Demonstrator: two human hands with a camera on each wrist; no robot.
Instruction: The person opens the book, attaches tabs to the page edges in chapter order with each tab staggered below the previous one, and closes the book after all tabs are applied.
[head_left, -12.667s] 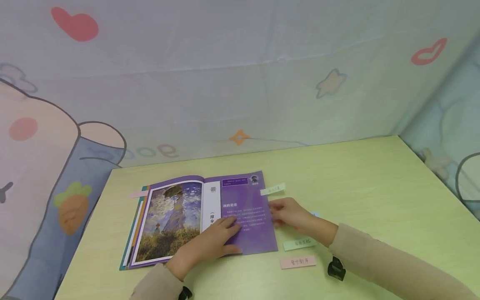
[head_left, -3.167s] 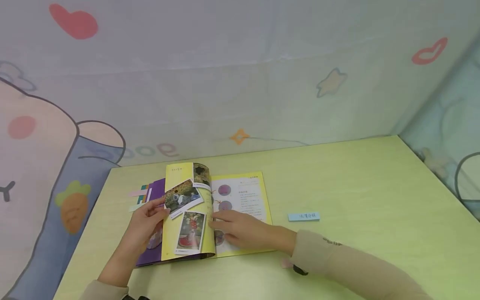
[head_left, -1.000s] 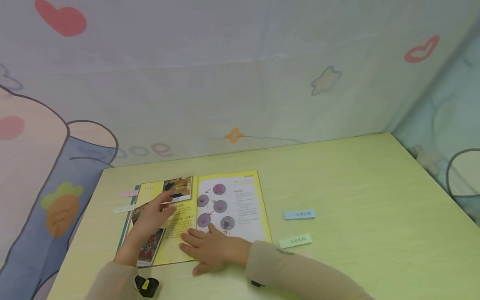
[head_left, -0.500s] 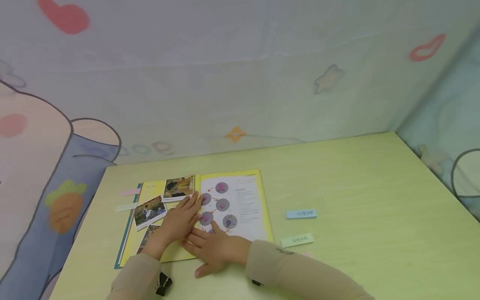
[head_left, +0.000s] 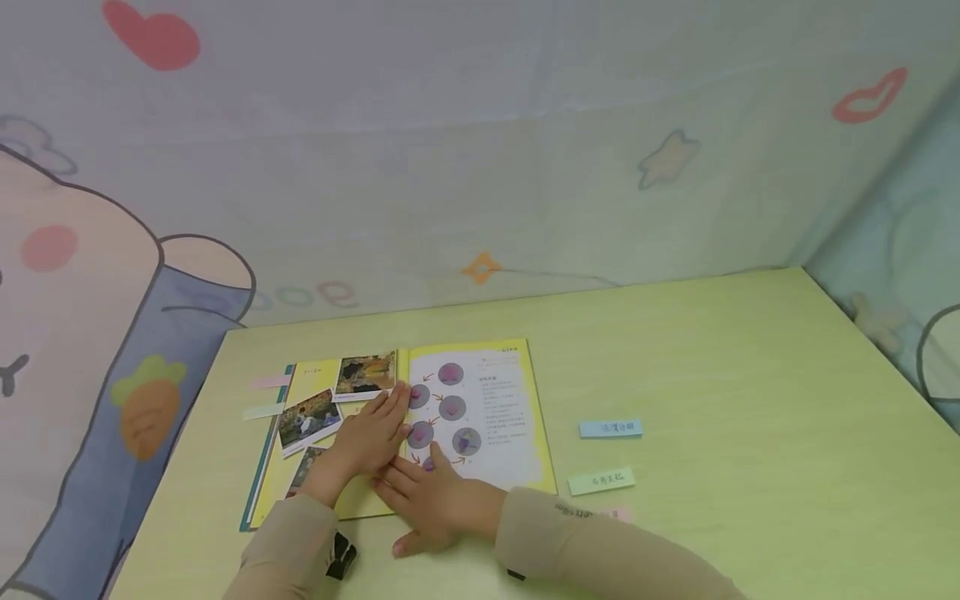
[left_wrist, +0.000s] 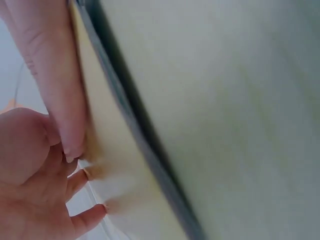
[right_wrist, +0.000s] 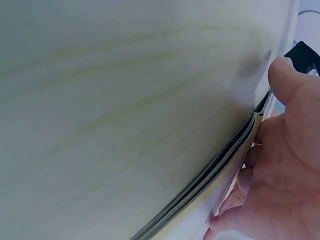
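An open book with yellow pages lies on the pale green table. Its left page shows photos; the right page shows round purple pictures and text. My left hand lies flat with straight fingers on the left page, right beside the spine. My right hand rests flat on the book's lower edge near the spine, its fingers touching the left hand. The right wrist view shows the right hand on the stacked page edges. In the left wrist view a straight finger presses on the yellow page.
Right of the book lie a blue label, a green label and a pink label half hidden by my sleeve. A pink tab and a green tab stick out from the book's left side. Patterned fabric walls stand behind and on both sides.
The book went from purple pages to yellow ones. Within the last second my left hand slid from the left page over to the spine. The right hand has stayed at the lower edge.
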